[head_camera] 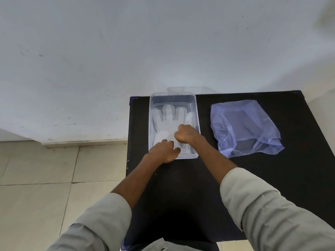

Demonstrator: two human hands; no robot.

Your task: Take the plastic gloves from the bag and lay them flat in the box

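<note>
Reaching in from the near edge, both forearms in rolled grey sleeves (262, 205) cross the black table (190, 187) into the clear box (197, 124). Left hand (164, 151) sits at the box's near-left corner, fingers curled down onto the plastic glove (168, 120); it covers the cuff end and part of the near rim. Right hand (184, 133) is just beyond, fisted knuckles-down on the glove's palm area. Can't tell if either pinches the film or only presses it. The two hands are close, not touching. Glove lies flat in the box, fingers pointing at the far wall. Blue plastic bag (244, 127) lies to the right, apart from the box, mouth towards the near side. Clear lid (190, 89) stands behind the box against the wall (126, 51). Tiled floor (45, 178) on the left.
</note>
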